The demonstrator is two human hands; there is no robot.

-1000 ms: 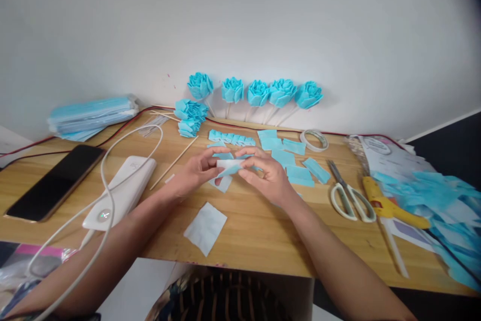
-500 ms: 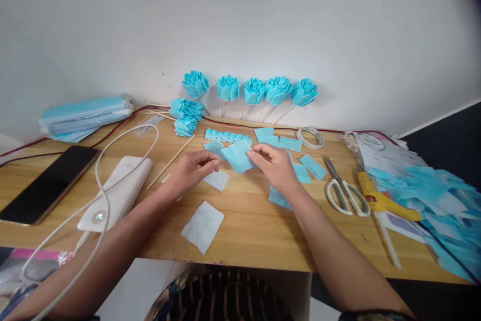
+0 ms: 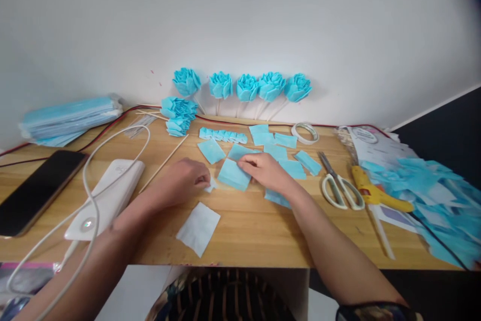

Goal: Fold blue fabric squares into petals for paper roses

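Note:
My right hand (image 3: 263, 168) pinches the right edge of a pale blue fabric square (image 3: 233, 175), which is low over the table. Just left of it, my left hand (image 3: 184, 179) is closed with its fingertips at a small white fabric piece (image 3: 211, 185), mostly hidden by the hand. Another blue square (image 3: 211, 150) lies behind, and a larger white square (image 3: 199, 228) is in front. Further blue pieces (image 3: 275, 151) are spread beyond and beside my right hand. A folded blue strip (image 3: 223, 135) lies behind them.
Blue fabric flowers (image 3: 247, 87) on sticks lean against the wall. On the right are scissors (image 3: 341, 186), a yellow glue gun (image 3: 370, 193), a tape roll (image 3: 305, 133) and heaped blue scraps (image 3: 443, 201). A phone (image 3: 41, 191), white power bank (image 3: 105, 201) and stacked masks (image 3: 71, 118) occupy the left.
My right hand has lowered the blue square toward the table. My left hand has come down and left onto the white piece. The whole view has shifted slightly.

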